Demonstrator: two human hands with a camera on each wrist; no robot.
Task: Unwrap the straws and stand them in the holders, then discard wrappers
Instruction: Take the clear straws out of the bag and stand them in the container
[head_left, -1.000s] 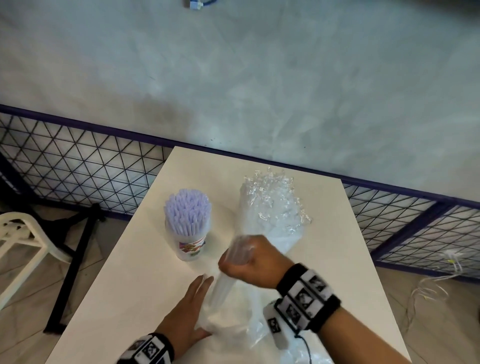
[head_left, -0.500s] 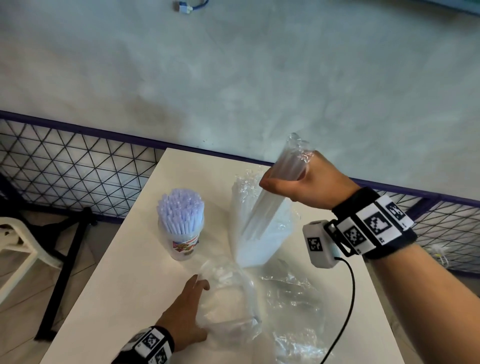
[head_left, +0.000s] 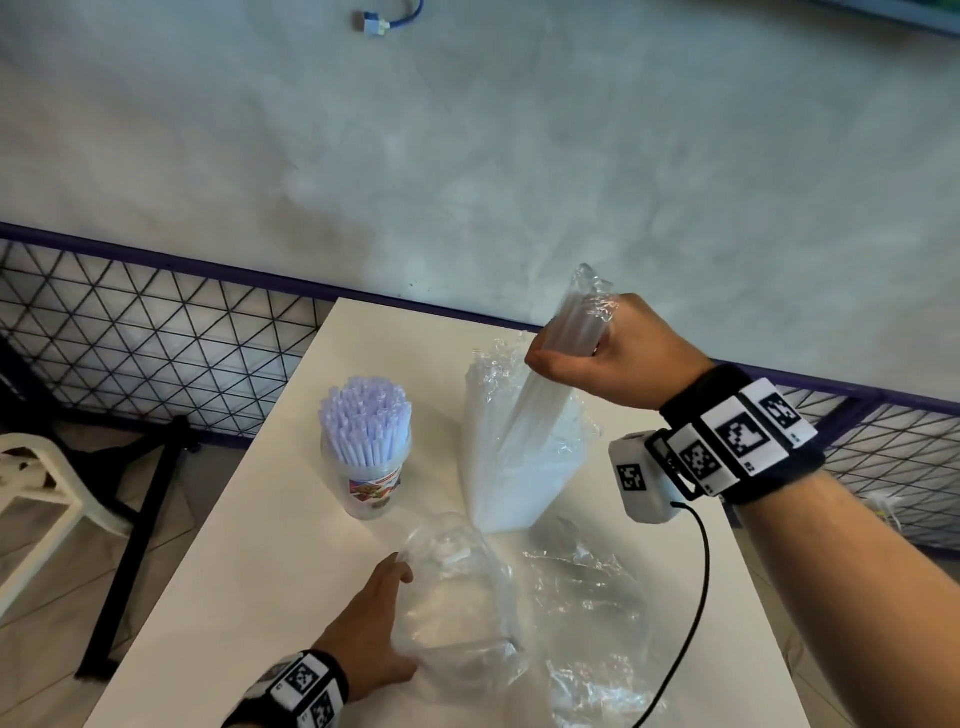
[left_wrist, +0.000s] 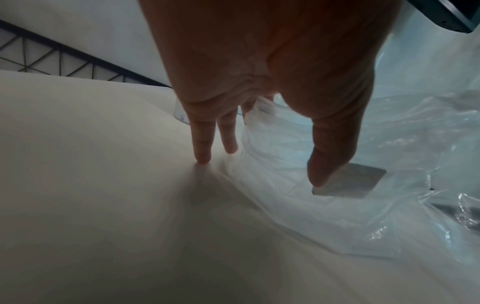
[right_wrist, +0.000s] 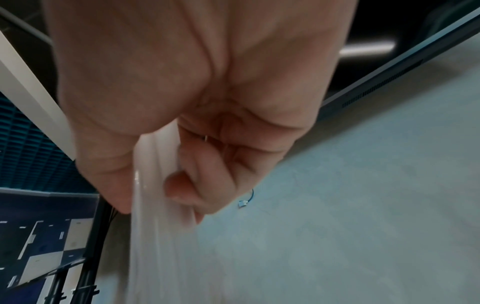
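Nearest, the left hand (head_left: 371, 618) rests with straight fingers on a clear wrapper (head_left: 457, 597) on the table (head_left: 249, 571), crumpled plastic (head_left: 587, 618) beside. Farther, a holder (head_left: 371, 475) stands full of straws (head_left: 366, 418). The right hand (head_left: 608, 351), raised, clamps a straw bundle (head_left: 540, 400).

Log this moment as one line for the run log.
right hand: grips bundle of straws, lifted | left hand: rests on wrapper on table | holder: full, upright | wrappers not discarded
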